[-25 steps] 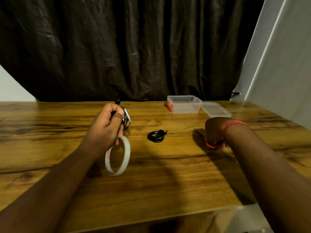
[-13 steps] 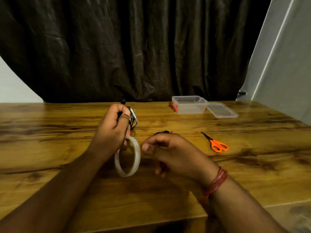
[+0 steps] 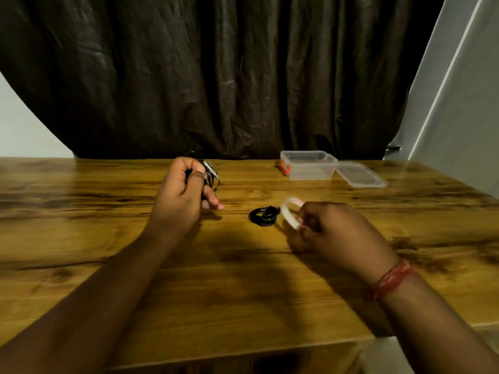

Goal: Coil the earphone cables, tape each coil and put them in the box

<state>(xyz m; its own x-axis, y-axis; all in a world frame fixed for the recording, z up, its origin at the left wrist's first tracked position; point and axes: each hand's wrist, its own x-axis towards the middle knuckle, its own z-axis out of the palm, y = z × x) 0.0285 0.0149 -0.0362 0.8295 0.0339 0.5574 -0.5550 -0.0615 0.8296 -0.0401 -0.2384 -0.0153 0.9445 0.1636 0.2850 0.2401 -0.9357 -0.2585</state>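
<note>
The left hand (image 3: 181,197) is gripping a coiled earphone cable (image 3: 211,176) above the wooden worktop (image 3: 108,225), its fingers closed round the coil; the right hand (image 3: 333,233) is pinching the tape roll (image 3: 289,211), blurred, just beside a second black coil (image 3: 263,216) that is lying on the worktop between the hands; the clear box (image 3: 307,166) is sitting open near the far edge, its lid (image 3: 359,175) resting flat, touching its right side.
</note>
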